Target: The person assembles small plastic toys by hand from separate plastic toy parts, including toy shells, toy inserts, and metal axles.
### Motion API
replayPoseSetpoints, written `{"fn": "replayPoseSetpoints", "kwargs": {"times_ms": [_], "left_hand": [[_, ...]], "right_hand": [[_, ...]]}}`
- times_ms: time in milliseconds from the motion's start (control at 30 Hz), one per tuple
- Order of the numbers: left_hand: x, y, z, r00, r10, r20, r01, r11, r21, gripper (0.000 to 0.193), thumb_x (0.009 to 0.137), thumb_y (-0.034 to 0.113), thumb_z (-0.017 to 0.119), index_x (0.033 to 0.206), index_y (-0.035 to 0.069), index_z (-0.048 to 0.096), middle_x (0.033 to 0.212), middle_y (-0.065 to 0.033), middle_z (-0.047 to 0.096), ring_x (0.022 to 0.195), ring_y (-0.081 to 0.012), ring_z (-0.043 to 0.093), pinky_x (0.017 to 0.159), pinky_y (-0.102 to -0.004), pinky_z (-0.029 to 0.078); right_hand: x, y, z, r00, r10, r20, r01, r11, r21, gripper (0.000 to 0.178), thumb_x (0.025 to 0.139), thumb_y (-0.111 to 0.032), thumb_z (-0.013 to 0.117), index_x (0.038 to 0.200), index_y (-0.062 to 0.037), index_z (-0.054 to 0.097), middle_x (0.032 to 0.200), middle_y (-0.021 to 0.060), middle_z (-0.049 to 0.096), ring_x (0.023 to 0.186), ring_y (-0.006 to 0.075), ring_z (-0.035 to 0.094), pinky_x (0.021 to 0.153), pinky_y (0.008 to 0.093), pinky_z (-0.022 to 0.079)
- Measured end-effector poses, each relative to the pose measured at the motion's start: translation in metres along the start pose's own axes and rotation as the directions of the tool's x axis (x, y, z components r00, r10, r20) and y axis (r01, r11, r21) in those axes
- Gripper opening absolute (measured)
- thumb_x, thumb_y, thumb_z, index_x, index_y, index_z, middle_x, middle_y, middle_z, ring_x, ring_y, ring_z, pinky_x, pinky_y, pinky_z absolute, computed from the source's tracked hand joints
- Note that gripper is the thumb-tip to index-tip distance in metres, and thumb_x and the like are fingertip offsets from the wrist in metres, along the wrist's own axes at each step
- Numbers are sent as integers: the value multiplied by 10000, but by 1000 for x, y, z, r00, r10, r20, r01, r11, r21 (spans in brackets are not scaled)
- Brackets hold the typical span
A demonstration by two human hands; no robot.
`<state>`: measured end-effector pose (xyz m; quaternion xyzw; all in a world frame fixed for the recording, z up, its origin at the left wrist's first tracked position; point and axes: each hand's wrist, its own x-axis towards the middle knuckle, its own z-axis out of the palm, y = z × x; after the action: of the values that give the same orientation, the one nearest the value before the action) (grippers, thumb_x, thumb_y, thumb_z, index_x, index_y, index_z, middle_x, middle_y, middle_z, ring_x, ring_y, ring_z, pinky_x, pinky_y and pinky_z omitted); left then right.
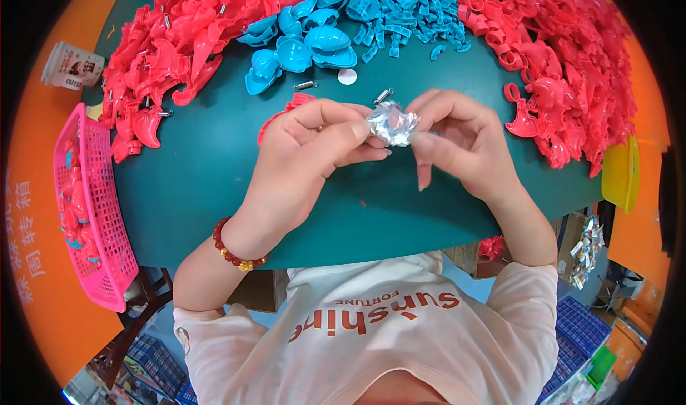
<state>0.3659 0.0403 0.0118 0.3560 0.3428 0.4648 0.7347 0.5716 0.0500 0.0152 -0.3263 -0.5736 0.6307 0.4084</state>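
A crumpled silver foil piece (393,124), slightly pinkish in its middle, is held above the green table between my two hands. My left hand (304,147), with a red bead bracelet on its wrist, pinches the foil's left edge between thumb and fingers. At the opposite edge, my right hand (464,144) grips the foil with thumb and fingertips. A red plastic part (271,122) shows partly from behind my left hand. Just beyond the foil lies a small metal spring (384,96). Another spring (305,85) rests farther left, near a white round disc (347,77).
Red plastic parts (189,37) heap up at far left, and more red parts (564,76) at far right. Between them are blue shells (329,44) and small blue pieces (411,12). A pink basket (107,219), paper cup (71,67) and yellow bin (620,175) flank the table.
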Motion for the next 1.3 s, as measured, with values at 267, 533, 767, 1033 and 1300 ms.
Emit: {"fn": "replayPoseSetpoints", "kwargs": {"times_ms": [267, 533, 767, 1033, 1300], "left_hand": [[-2, 1, 7, 998, -8, 69, -14, 950, 312, 237, 867, 97, 597, 1050, -48, 560, 951, -103, 610, 806, -155, 626, 652, -274, 559], [-1, 1, 1, 997, -54, -58, 62, 986, 156, 136, 871, 49, 562, 917, -78, 580, 867, -119, 638, 764, -171, 652, 643, -281, 565], [-2, 3, 0, 996, -77, -53, 83, 986, 142, 88, 846, 24, 551, 860, -63, 563, 849, -115, 634, 723, -162, 646, 610, -271, 555], [-4, 13, 7, 990, -140, 31, 131, 968, 214, 92, 862, 37, 556, 917, -36, 545, 797, -95, 618, 674, -137, 632, 547, -246, 531], [-8, 10, 9, 1000, -9, 1, 8, 936, 351, 131, 887, 85, 587, 942, -27, 547, 758, -38, 595, 632, -74, 594, 528, -196, 488]], "right_hand": [[-1, 5, 2, 999, -15, 52, 21, 992, -122, 75, 806, 52, 569, 845, 22, 512, 976, 141, 523, 737, 147, 590, 488, 254, 550], [3, 3, 0, 993, 114, -8, -110, 977, 185, 208, 788, 4, 583, 977, 29, 501, 1025, 136, 507, 752, 151, 579, 550, 230, 555], [-3, 9, 2, 941, -325, 95, 333, 836, -436, 256, 751, 88, 617, 993, 6, 594, 1036, 138, 554, 894, 168, 577, 597, 241, 532], [-3, 9, 0, 885, -415, 212, 462, 727, -508, 287, 651, 126, 608, 887, -36, 630, 926, 98, 590, 786, 214, 594, 661, 277, 486], [-1, 1, -6, 840, -483, 246, 538, 688, -487, 204, 633, 67, 613, 804, -45, 610, 985, 97, 533, 743, 154, 559, 594, 240, 473]]}}
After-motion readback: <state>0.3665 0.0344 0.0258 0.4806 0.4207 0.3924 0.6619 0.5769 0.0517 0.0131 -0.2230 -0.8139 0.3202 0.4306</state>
